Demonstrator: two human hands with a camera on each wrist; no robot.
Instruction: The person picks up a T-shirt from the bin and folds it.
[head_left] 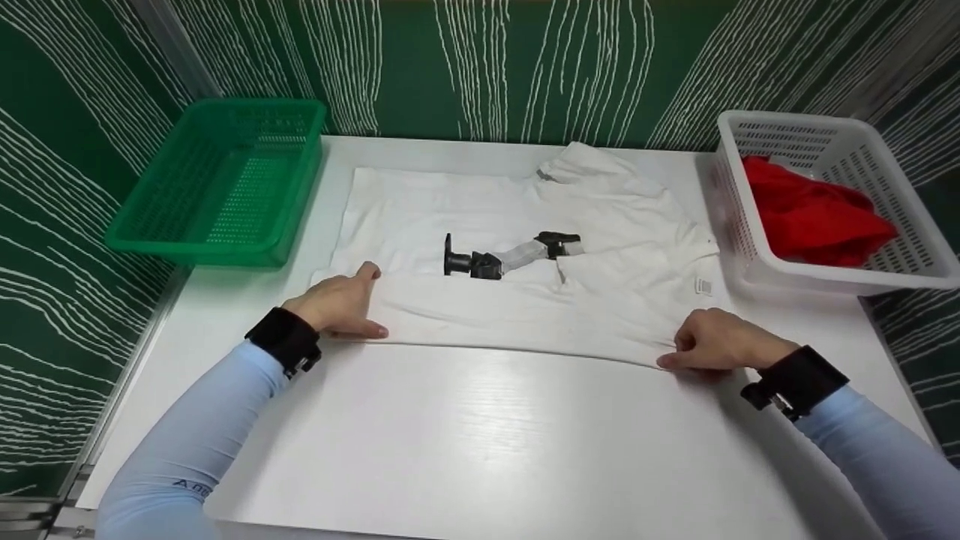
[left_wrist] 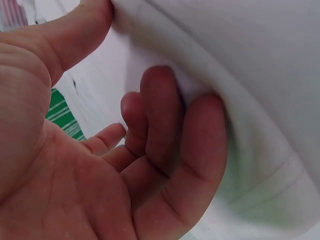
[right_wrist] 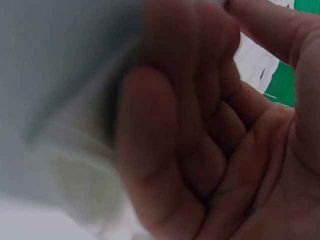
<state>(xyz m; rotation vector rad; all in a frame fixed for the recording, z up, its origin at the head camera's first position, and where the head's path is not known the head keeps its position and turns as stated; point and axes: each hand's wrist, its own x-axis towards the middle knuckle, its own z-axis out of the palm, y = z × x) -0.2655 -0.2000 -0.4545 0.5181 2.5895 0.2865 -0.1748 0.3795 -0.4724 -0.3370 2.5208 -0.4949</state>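
A green plastic basket (head_left: 232, 195) is standing at the far left of the white table (head_left: 465, 435). A light-blue sleeve (head_left: 187, 427) is covering the left forearm, and a black strap (head_left: 283, 341) is encircling that wrist. The left hand (head_left: 337, 304) is gripping the near left corner of a white T-shirt (head_left: 487, 311); the thumb is bearing on the cloth and the other fingers are curling beneath its edge. The T-shirt is lying across the middle of the table, between the two baskets. Its near strip is overlapping the main panel and bordering a black-and-grey print (head_left: 521, 257). At the far right of the garment, the cloth is bunching; nearer, a small printed label (head_left: 703, 286) is showing. The right hand (head_left: 720, 343) is pinching the near right corner, its fingers curling under the edge. A second black strap (head_left: 802, 381) and light-blue sleeve (head_left: 885, 457) are covering the right wrist and forearm. A white plastic basket (head_left: 862, 279) is standing at the far right, holding red cloth (head_left: 817, 214).
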